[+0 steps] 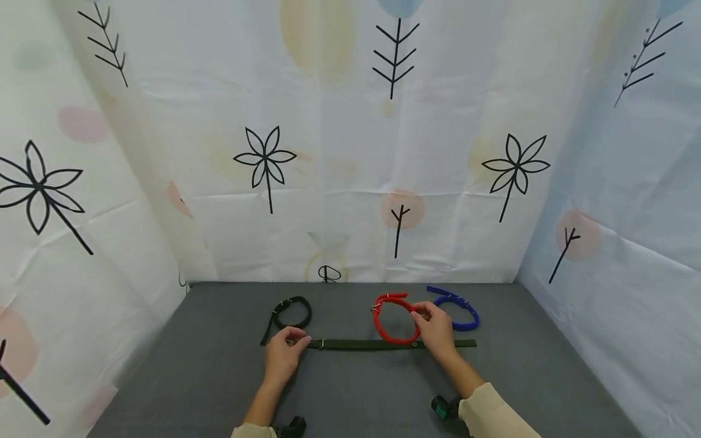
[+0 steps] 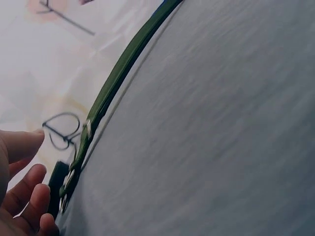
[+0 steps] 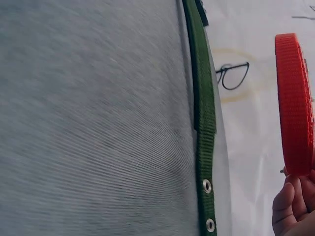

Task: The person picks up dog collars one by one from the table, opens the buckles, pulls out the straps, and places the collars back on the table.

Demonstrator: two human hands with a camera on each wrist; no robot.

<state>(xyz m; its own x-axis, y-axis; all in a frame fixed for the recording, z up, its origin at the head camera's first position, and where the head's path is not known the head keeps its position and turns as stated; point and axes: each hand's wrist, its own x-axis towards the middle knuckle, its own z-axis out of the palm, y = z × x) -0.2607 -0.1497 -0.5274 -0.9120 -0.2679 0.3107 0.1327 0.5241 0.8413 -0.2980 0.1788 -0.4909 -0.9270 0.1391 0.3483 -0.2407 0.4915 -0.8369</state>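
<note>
A red collar, buckled into a loop, is pinched at its right side by my right hand. In the right wrist view the red webbing stands upright above the fingertips. Below it a green collar with metal eyelets lies stretched out across the table. My left hand is over the green collar's buckle end at the left. The left wrist view has its thumb and fingers apart, beside the buckle hardware, with nothing gripped.
A black collar lies looped behind the left hand. Behind the right hand is a looped blue collar. The grey table meets patterned white cloth walls at its back and sides.
</note>
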